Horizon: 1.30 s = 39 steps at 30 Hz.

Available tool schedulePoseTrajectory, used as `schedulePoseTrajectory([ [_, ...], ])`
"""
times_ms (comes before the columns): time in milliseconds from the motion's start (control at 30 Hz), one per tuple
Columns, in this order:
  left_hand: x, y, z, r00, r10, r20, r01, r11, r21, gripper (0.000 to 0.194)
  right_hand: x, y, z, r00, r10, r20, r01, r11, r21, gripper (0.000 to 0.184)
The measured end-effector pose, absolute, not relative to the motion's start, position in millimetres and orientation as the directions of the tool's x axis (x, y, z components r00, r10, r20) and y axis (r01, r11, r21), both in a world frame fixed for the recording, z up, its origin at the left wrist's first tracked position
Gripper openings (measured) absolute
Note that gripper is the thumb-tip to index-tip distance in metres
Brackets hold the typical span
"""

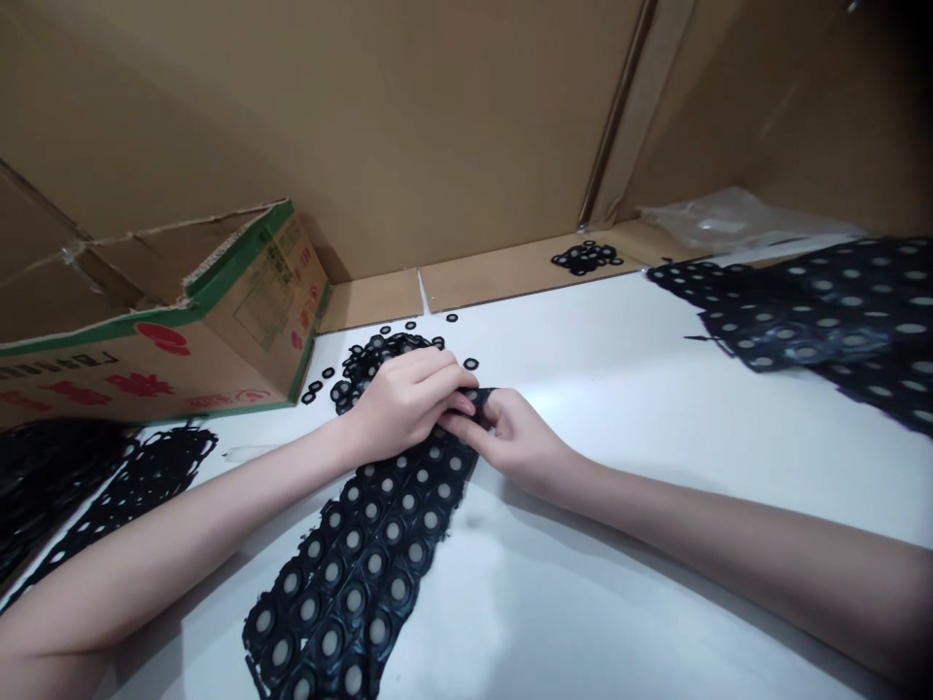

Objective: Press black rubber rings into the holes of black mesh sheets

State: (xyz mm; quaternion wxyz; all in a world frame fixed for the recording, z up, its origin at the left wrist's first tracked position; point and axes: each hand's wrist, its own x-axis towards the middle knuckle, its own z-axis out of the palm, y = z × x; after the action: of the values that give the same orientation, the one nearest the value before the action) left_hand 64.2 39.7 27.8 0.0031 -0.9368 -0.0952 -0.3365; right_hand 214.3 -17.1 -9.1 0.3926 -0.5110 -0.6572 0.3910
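Observation:
A black rubbery sheet (364, 554) with rows of moulded rings and pale round centres lies slantwise on the white table. At its far end my right hand (521, 437) pinches the sheet's edge between thumb and fingers. My left hand (408, 403) bends over the same end, its fingertips closed on the sheet against the right fingers; exactly what they grip there is partly hidden. Just behind my left hand sits a heap of loose black rings (357, 365), and single rings (470, 364) lie scattered around it.
An open cardboard box (248, 311) with green edges stands at the left. Black perforated scrap (160, 467) lies in front of it. More dotted black sheets (838, 311) rest at the right, near a clear plastic bag (736, 219). A small ring pile (585, 257) lies by the cardboard wall (437, 126).

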Motion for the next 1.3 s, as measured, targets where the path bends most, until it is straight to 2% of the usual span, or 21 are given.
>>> schedulePoseTrajectory([
  [100, 66, 40, 27, 0.721, 0.26, 0.642, 0.172, -0.965, 0.197, 0.024, 214, -18, -9, -0.15, 0.975, 0.163, 0.385, 0.209, -0.899, 0.05],
  [167, 68, 41, 27, 0.664, 0.381, 0.643, 0.221, -0.922, 0.318, 0.024, 214, -18, -9, -0.182, 0.968, 0.172, 0.353, 0.228, -0.907, 0.044],
  [300, 70, 46, 26, 0.443, 0.658, 0.609, 0.313, -0.75, 0.583, 0.022, 213, -16, -9, -0.271, 0.95, 0.154, 0.22, 0.217, -0.951, 0.029],
  [400, 67, 60, 26, 0.299, 0.77, 0.564, 0.26, -0.634, 0.728, 0.025, 212, -14, -11, -0.238, 0.96, 0.145, 0.162, 0.186, -0.969, 0.023],
  [467, 61, 75, 28, 0.142, 0.816, 0.561, 0.187, -0.578, 0.794, 0.03, 211, -15, -12, -0.199, 0.97, 0.139, 0.136, 0.167, -0.977, 0.017],
  [533, 51, 89, 31, 0.089, 0.795, 0.601, 0.202, -0.605, 0.77, 0.03, 211, -15, -12, -0.188, 0.977, 0.101, 0.106, 0.122, -0.987, 0.015],
  [667, 27, 101, 34, 0.354, 0.788, 0.503, 0.492, -0.615, 0.616, 0.025, 213, -15, -8, -0.197, 0.979, 0.049, -0.009, 0.049, -0.999, 0.021],
  [733, 18, 97, 35, 0.462, 0.765, 0.449, 0.563, -0.644, 0.517, 0.024, 215, -14, -6, -0.192, 0.98, 0.05, -0.096, 0.031, -0.995, 0.023],
  [800, 13, 88, 38, 0.508, 0.714, 0.482, 0.53, -0.7, 0.479, 0.024, 216, -13, -4, -0.167, 0.986, 0.025, -0.167, -0.003, -0.986, 0.023],
  [900, 14, 72, 43, 0.621, 0.562, 0.547, 0.342, -0.822, 0.456, 0.026, 218, -11, -4, -0.115, 0.993, -0.021, -0.234, -0.047, -0.971, 0.021],
  [967, 19, 62, 45, 0.741, 0.421, 0.523, 0.239, -0.893, 0.38, 0.031, 219, -11, -3, -0.103, 0.994, -0.027, -0.262, -0.053, -0.964, 0.02],
  [1067, 27, 52, 42, 0.758, 0.336, 0.56, 0.208, -0.937, 0.28, 0.028, 220, -13, -2, -0.13, 0.991, 0.007, -0.298, -0.032, -0.954, 0.021],
  [1200, 39, 43, 37, 0.647, 0.414, 0.64, 0.235, -0.907, 0.349, 0.017, 221, -16, 1, -0.163, 0.982, 0.094, -0.295, 0.042, -0.954, 0.025],
  [1300, 44, 37, 37, 0.595, 0.479, 0.645, 0.248, -0.873, 0.42, 0.012, 220, -16, 3, -0.133, 0.979, 0.154, -0.12, 0.139, -0.983, 0.026],
])
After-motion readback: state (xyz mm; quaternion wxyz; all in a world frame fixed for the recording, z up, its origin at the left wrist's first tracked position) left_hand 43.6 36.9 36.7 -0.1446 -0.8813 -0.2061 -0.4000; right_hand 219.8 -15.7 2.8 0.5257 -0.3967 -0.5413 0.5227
